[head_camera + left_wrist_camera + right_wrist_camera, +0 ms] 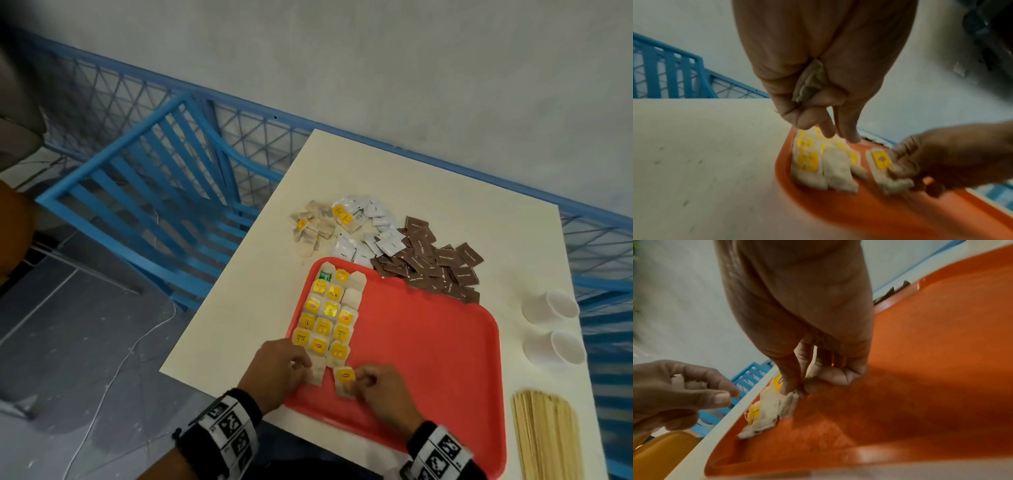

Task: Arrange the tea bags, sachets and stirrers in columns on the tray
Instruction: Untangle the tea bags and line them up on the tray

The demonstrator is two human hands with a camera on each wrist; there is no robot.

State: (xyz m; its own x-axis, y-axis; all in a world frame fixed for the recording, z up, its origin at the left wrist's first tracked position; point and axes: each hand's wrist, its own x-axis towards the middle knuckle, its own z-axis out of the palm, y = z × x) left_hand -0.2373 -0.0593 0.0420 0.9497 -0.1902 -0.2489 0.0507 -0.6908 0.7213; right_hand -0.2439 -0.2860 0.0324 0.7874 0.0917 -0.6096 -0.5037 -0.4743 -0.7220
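Note:
A red tray (pixel 428 342) lies on the white table, with three columns of yellow-tagged tea bags (pixel 329 315) along its left side. At the near end of the third column my right hand (pixel 359 380) pinches a tea bag (pixel 343 377) between thumb and fingers, low on the tray floor (pixel 920 369). My left hand (pixel 305 365) hovers at the near end of the middle column, and its fingertips (pixel 851 138) reach down to the bags. A spare crumpled tea bag (pixel 809 82) is tucked in its curled fingers.
Beyond the tray lie loose tea bags (pixel 313 228), white sachets (pixel 373 233) and a heap of brown sachets (pixel 431 267). Two paper cups (pixel 551 306) lie at the right edge. Wooden stirrers (pixel 544 438) sit near right. A blue chair (pixel 154 192) stands left of the table.

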